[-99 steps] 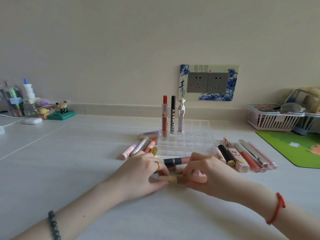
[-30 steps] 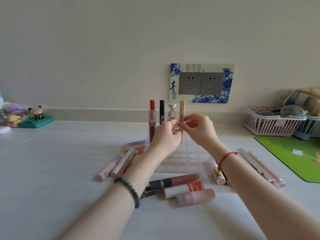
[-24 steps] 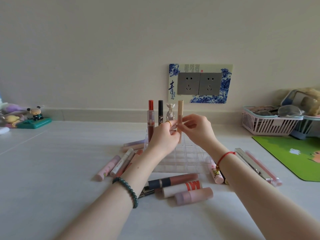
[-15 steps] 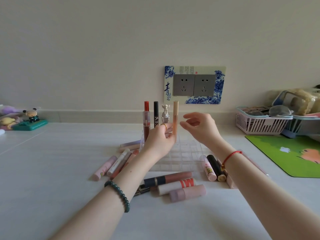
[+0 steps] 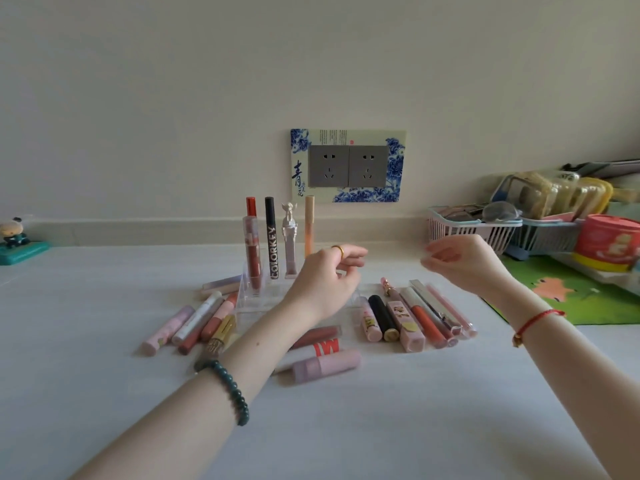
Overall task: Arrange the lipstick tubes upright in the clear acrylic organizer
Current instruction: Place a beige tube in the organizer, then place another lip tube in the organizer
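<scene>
The clear acrylic organizer [image 5: 254,299] stands mid-table. Several tubes stand upright in its back row: a red-capped one [image 5: 251,251], a black one [image 5: 271,245], a white figurine-topped one [image 5: 289,244] and a beige tube [image 5: 309,225]. My left hand [image 5: 327,282] hovers over the organizer's right half, fingers loosely apart, holding nothing. My right hand [image 5: 464,263] floats open to the right, above a row of lying tubes [image 5: 412,317]. More tubes lie at the left [image 5: 194,323], and a pink tube [image 5: 327,365] lies in front, partly behind my left forearm.
A pink basket [image 5: 464,230] and a blue basket [image 5: 540,233] with glasses and packets stand at the back right, beside a red tin [image 5: 609,242] and a green mat [image 5: 571,292]. A small toy figure [image 5: 14,237] sits at the far left. A wall socket [image 5: 348,166] is behind the organizer.
Both hands carried the beige tube from the table front to the organizer's back row and stood it there. Both hands have let go; the right hand has drawn off to the right.
</scene>
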